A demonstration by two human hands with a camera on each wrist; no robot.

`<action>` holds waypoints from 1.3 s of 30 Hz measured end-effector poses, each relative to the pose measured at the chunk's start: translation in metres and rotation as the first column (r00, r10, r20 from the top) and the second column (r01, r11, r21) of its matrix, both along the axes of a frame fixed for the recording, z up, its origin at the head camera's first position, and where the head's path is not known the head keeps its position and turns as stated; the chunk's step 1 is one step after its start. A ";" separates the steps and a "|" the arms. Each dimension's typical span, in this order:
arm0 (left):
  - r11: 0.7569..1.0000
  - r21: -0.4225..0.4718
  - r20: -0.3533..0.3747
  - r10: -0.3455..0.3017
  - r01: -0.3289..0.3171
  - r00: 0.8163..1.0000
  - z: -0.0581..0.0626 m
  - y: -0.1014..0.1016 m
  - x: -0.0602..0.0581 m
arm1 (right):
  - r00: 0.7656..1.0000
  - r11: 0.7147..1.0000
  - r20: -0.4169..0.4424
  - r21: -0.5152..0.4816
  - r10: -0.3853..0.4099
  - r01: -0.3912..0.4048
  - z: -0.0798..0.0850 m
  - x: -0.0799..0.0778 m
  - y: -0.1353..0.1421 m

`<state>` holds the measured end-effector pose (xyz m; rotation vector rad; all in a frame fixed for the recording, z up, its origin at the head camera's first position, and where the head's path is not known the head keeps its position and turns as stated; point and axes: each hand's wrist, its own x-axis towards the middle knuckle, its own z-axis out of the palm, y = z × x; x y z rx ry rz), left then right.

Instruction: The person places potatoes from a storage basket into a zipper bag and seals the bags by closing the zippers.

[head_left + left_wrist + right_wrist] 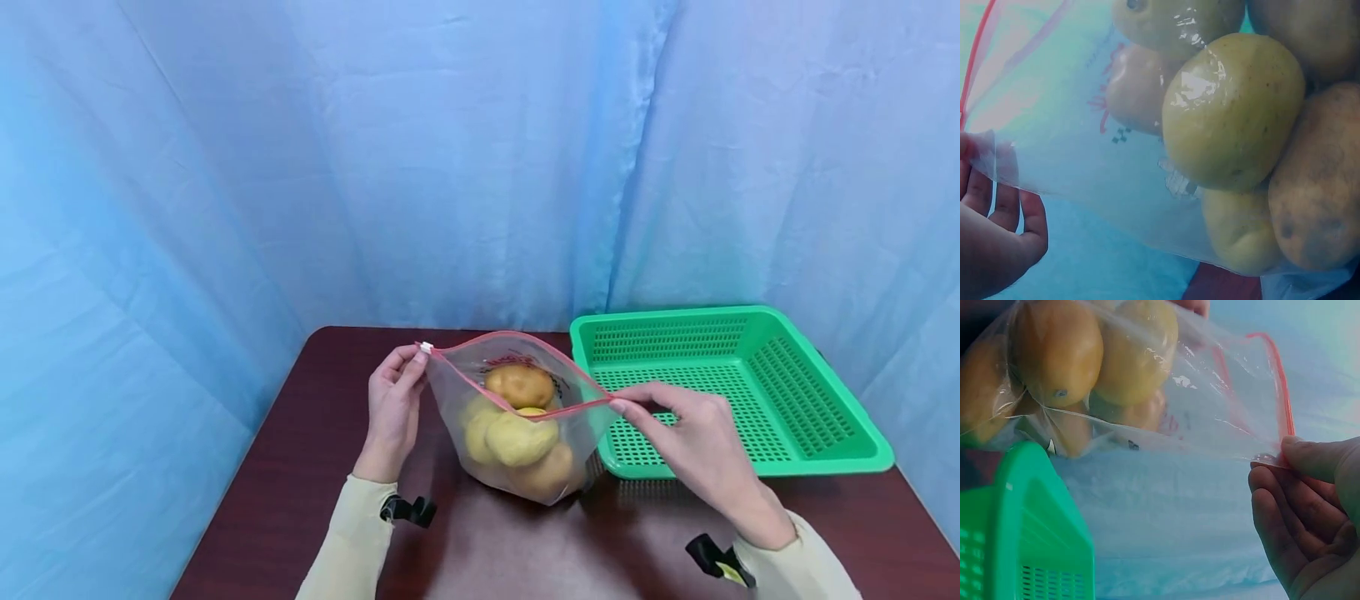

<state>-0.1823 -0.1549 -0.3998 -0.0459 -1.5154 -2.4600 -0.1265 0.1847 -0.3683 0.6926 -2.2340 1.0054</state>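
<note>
A clear zip bag (pixel 450 408) with a red rim stands on the table, its mouth spread apart. Several potatoes (pixel 522 439) lie inside, seen through the plastic in all three views. My left hand (pixel 393 404) pinches the bag's left top corner, right by the white slider (pixel 427 347). At the opposite corner, my right hand (pixel 693 437) pinches the red rim between thumb and forefinger. In the right wrist view the thumb of the right hand (pixel 1310 506) presses on that corner, with the other fingers loosely bent below.
A green plastic basket (pixel 813 392) with slotted walls stands right of the bag, close behind my right hand. The dark red-brown table (pixel 292 500) ends at the back near a blue curtain (pixel 465 167).
</note>
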 end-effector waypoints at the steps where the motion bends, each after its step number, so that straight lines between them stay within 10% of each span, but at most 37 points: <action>1: 1.000 -0.002 -0.006 0.007 -0.007 1.000 0.000 -0.001 0.003 | 1.000 1.000 0.001 0.002 -0.005 0.005 0.002 -0.003 0.001; 13: 0.996 0.016 -0.078 0.090 -0.089 0.993 0.000 0.004 0.029 | 0.996 0.998 0.067 0.031 -0.062 0.060 0.011 -0.031 0.000; 39: 0.993 -0.012 -0.098 0.118 -0.120 0.988 -0.023 0.008 0.031 | 0.944 0.994 0.317 0.092 -0.088 0.062 0.000 -0.053 0.001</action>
